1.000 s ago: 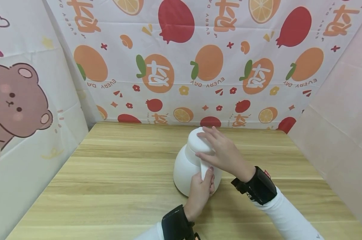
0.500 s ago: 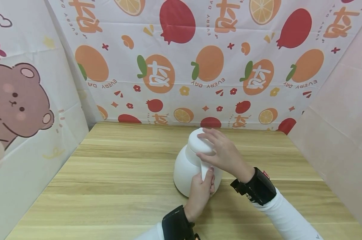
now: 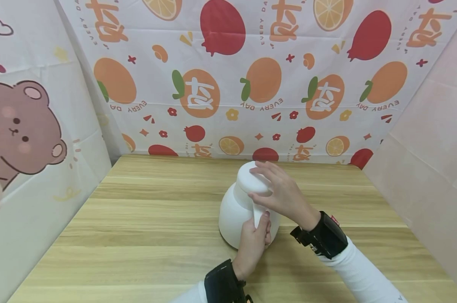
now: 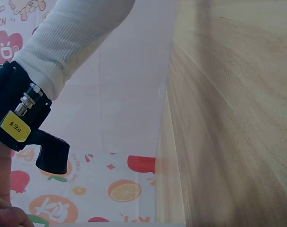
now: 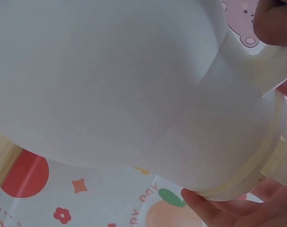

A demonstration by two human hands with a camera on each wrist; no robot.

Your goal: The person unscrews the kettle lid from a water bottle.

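Observation:
A white vacuum jug [image 3: 230, 219] stands upright on the wooden table, slightly right of the middle in the head view. My left hand [image 3: 250, 246] grips its handle [image 3: 257, 212], which faces toward me; the thumb lies along the top. Over the jug's rounded white lid [image 3: 248, 179] lies my right hand [image 3: 283, 193], fingers spread across the far side and thumb at the near edge, holding it. In the right wrist view the jug's body [image 5: 105, 80] fills most of the picture, with fingertips touching the lid's rim [image 5: 238, 187]. The jug's inside is hidden.
The wooden table [image 3: 145, 235] stretches out around the jug. Behind it hangs a fruit-patterned cloth [image 3: 228, 84], and a bear-print cloth [image 3: 24, 126] covers the left side. A pale cloth [image 3: 432, 139] borders the right. Both wrists wear black straps [image 3: 328, 235].

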